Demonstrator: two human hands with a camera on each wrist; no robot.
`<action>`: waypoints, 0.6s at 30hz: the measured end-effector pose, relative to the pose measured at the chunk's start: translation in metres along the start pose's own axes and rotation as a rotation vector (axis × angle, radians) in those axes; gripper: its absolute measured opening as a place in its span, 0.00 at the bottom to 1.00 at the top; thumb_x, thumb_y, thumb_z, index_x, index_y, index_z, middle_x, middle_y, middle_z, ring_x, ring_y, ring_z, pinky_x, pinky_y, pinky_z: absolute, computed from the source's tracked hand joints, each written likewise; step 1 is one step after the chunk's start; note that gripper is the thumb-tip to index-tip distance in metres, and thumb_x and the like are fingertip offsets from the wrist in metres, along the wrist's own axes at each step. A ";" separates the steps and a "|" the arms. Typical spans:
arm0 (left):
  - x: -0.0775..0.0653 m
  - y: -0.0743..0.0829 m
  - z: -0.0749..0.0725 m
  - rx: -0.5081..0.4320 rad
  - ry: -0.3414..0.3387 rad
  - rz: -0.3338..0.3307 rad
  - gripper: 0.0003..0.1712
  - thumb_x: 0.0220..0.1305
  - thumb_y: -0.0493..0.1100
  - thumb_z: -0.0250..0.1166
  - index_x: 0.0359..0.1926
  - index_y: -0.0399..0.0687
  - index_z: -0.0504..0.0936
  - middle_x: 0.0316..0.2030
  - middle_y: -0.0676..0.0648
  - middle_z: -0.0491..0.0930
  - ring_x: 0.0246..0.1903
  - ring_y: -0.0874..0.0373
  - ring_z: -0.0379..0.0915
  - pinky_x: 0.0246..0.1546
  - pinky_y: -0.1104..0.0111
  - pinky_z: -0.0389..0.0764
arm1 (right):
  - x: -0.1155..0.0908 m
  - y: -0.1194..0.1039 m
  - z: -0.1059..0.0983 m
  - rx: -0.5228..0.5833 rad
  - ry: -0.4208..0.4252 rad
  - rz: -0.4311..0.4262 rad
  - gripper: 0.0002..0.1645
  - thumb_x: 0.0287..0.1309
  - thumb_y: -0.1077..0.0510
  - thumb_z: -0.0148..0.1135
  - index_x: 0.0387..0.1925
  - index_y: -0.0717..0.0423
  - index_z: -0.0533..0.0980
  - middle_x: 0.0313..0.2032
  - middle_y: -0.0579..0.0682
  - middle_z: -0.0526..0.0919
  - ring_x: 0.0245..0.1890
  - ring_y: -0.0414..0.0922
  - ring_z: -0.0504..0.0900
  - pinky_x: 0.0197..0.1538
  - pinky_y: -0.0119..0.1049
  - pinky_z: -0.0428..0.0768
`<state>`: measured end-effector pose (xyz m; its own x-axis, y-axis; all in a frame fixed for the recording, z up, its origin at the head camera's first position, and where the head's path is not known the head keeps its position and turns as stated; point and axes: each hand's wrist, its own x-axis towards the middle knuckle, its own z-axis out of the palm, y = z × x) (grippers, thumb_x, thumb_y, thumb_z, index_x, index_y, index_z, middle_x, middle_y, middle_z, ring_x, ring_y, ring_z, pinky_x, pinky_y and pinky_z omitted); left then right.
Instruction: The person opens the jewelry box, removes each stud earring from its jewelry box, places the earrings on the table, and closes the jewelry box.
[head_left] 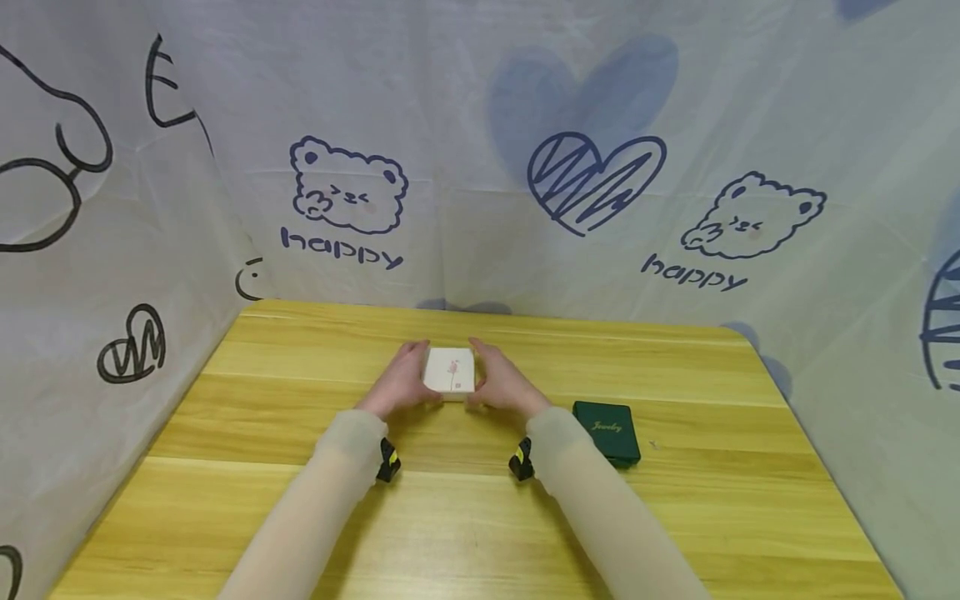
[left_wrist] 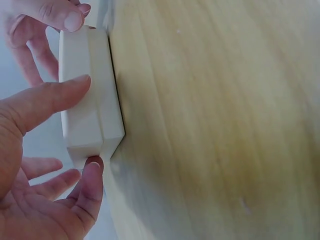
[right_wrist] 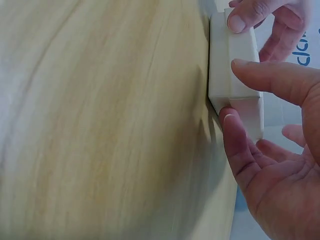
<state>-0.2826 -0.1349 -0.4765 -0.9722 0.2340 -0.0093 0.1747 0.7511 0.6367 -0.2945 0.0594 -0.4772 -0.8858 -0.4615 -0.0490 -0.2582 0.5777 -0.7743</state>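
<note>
A small white lidded box (head_left: 449,372) with a pink flower print on top sits towards the far side of the wooden table. From its left side my left hand (head_left: 402,382) grips it, the thumb on the near face and a finger against the side, as the left wrist view shows on the white box (left_wrist: 80,110). My right hand (head_left: 506,382) holds the opposite side in the same way; its thumb (right_wrist: 270,77) lies across the seam between lid and base. The box's far side is hidden.
A dark green box (head_left: 607,433) with gold "Jewelry" lettering lies beyond my right forearm. Beside it is a tiny shiny thing (head_left: 654,445), too small to make out. White cloth with drawings (head_left: 465,250) hangs behind the wooden table (head_left: 465,517) and along its sides.
</note>
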 end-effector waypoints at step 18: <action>-0.004 0.005 -0.002 0.060 -0.054 0.026 0.57 0.31 0.40 0.78 0.64 0.33 0.59 0.58 0.36 0.61 0.50 0.47 0.64 0.54 0.57 0.64 | -0.009 0.000 -0.006 -0.064 -0.001 0.001 0.54 0.34 0.64 0.75 0.65 0.60 0.56 0.61 0.55 0.59 0.29 0.41 0.76 0.32 0.30 0.76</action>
<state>-0.2780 -0.1329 -0.4717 -0.9577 0.2855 -0.0356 0.2105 0.7798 0.5896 -0.2887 0.0676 -0.4724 -0.8856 -0.4617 -0.0508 -0.2813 0.6201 -0.7324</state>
